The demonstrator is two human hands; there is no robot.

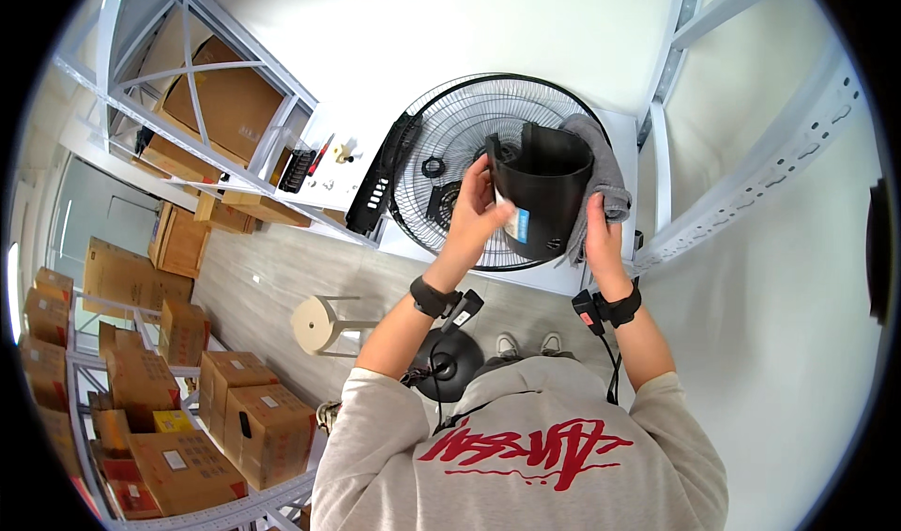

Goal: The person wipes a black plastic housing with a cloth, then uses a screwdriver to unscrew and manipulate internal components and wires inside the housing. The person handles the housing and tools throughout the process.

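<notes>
A black, hollow plastic housing (542, 198) with an open top and a blue-and-white label stands tilted in front of me. My left hand (481, 214) grips its left side, thumb on the front near the label. Along the right side lies a grey cloth (605, 169), and my right hand (603, 240) closes on its lower part against the housing; some of those fingers are hidden. Beneath is a round black wire fan grille (427, 108). A small black ring (433, 167) and a black motor-like part (439, 207) lie within its circle.
A long black slotted part (383, 174) lies along the grille's left. Farther left on the white table are a red pen-like tool (322, 153) and small parts (345, 153). A stool (317, 324) and round black base (449, 367) stand on the floor. Shelves hold cardboard boxes (267, 428).
</notes>
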